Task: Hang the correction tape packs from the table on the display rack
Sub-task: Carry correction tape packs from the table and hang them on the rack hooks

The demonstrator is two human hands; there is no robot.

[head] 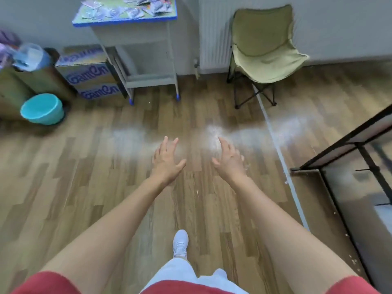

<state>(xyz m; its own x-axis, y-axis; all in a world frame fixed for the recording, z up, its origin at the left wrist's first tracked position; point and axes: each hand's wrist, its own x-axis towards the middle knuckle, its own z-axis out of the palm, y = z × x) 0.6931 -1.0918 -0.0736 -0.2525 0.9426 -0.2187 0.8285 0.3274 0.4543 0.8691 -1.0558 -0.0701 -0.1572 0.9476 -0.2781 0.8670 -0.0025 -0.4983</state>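
Observation:
Several correction tape packs (135, 9) lie scattered on a small table with a blue-edged green top (125, 21) against the far wall. Both arms stretch forward over the wooden floor, well short of the table. My left hand (167, 159) is empty, its fingers straight and spread. My right hand (229, 159) is empty too, fingers relaxed and apart. A black metal frame (343, 143) enters at the right edge; whether it is the display rack I cannot tell.
A folding camp chair (263, 54) stands right of the table by a white radiator (214, 35). Stacked cardboard boxes (89, 75) and a turquoise bucket (42, 109) sit at the left. My white shoe (180, 242) steps on the wooden floor.

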